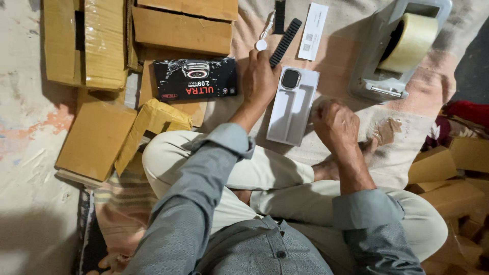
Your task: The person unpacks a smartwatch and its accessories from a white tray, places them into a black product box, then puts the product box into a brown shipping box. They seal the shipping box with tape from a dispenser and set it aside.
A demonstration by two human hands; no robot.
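Observation:
My left hand grips one end of a black ribbed watch strap that points up and away. Just right of it lies a white moulded tray with a dark smartwatch body seated in its top end. My right hand is curled at the tray's right edge; its fingers are closed and I cannot tell if anything is in them. A black product box with a watch picture lies left of my left hand. A white round charger on a cable lies just above my left hand.
Cardboard boxes and taped brown parcels crowd the top left. A grey tape dispenser with a tape roll stands top right. A white leaflet and another black strap lie above. More boxes stack at the right.

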